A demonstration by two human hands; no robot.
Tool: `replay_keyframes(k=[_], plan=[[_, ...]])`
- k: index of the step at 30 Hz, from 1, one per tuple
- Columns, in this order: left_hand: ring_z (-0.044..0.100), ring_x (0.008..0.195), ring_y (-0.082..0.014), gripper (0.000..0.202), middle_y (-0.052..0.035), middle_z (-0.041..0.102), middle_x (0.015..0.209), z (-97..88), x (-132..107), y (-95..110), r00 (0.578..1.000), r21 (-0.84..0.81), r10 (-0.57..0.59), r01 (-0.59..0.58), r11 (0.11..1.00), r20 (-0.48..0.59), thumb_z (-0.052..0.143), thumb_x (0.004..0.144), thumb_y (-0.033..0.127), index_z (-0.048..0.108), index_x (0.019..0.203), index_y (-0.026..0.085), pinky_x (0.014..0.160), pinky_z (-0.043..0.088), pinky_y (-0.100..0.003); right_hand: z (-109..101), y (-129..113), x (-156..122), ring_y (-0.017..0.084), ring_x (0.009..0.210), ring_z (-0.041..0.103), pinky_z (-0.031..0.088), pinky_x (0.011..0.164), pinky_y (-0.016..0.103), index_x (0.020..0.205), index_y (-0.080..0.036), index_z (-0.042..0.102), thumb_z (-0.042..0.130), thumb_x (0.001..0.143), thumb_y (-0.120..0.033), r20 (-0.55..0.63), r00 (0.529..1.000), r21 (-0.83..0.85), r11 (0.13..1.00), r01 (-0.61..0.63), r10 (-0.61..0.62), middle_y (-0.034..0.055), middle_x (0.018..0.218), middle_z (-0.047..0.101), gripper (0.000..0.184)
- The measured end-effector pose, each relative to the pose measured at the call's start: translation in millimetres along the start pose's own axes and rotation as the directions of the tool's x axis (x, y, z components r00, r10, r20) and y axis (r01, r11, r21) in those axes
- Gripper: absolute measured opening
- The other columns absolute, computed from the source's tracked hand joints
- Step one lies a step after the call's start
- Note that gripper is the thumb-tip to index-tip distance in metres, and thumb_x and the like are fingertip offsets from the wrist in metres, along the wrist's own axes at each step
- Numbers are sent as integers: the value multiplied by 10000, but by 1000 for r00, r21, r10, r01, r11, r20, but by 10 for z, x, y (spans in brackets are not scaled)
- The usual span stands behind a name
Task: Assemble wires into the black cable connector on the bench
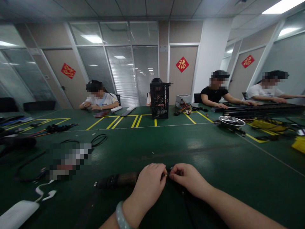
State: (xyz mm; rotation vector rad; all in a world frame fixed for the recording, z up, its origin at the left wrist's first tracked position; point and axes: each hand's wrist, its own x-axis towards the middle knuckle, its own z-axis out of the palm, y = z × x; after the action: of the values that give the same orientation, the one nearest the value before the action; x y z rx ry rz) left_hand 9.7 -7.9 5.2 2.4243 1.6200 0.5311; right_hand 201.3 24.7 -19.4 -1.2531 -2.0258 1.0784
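My left hand (149, 184) and my right hand (189, 178) meet low in the middle of the green table (166, 143). Both are closed in a pinch around a small dark part with a gold-coloured tip (166, 174); what it is I cannot make out. A dark cylindrical object (118, 180) lies on the table just left of my left hand, partly hidden under it. A pale green bracelet (121, 216) sits on my left wrist.
White earphones (45, 192) and a white case (16, 214) lie at the lower left, black cables (97, 140) beyond. A black perforated computer case (159, 100) stands mid-table, a metal bowl (231, 121) to the right. Several people sit working at the far side.
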Motion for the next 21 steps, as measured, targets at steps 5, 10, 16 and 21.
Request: replay_keyframes(k=[5, 10, 16, 21], plan=[[578, 875, -206, 116, 3, 625, 925, 5, 3, -9, 1000, -13, -20, 19, 1000, -9, 581, 840, 172, 584, 936, 239, 794, 413, -344, 10, 11, 3, 131, 652, 588, 401, 568, 198, 811, -191, 681, 611, 845, -282, -12, 1000, 14, 1000, -1, 1, -20, 725, 667, 120], [564, 897, -197, 218, 3, 612, 929, -26, -42, 19, 999, -15, 13, -14, 1000, -35, 545, 778, 112, 563, 958, 234, 900, 377, -357, 16, 28, 14, 123, 625, 568, 390, 549, 190, 798, -182, 666, 615, 835, -257, -27, 1000, 13, 1000, -1, 1, -20, 702, 649, 98], [562, 881, -188, 169, 12, 614, 922, 23, -51, 1, 998, -67, 0, -4, 998, -68, 515, 821, 133, 564, 942, 240, 913, 376, -374, 10, -16, -2, 126, 642, 574, 394, 560, 192, 798, -182, 669, 618, 834, -250, -22, 1000, 19, 1000, 9, -9, -19, 707, 652, 93], [562, 885, -199, 125, 4, 617, 928, 41, -46, -28, 997, -68, 4, -9, 998, -72, 527, 832, 156, 572, 916, 236, 836, 403, -350, 4, -46, -15, 126, 644, 579, 400, 566, 191, 798, -182, 671, 617, 834, -243, -17, 1000, 11, 1000, 8, -7, -17, 714, 656, 90]])
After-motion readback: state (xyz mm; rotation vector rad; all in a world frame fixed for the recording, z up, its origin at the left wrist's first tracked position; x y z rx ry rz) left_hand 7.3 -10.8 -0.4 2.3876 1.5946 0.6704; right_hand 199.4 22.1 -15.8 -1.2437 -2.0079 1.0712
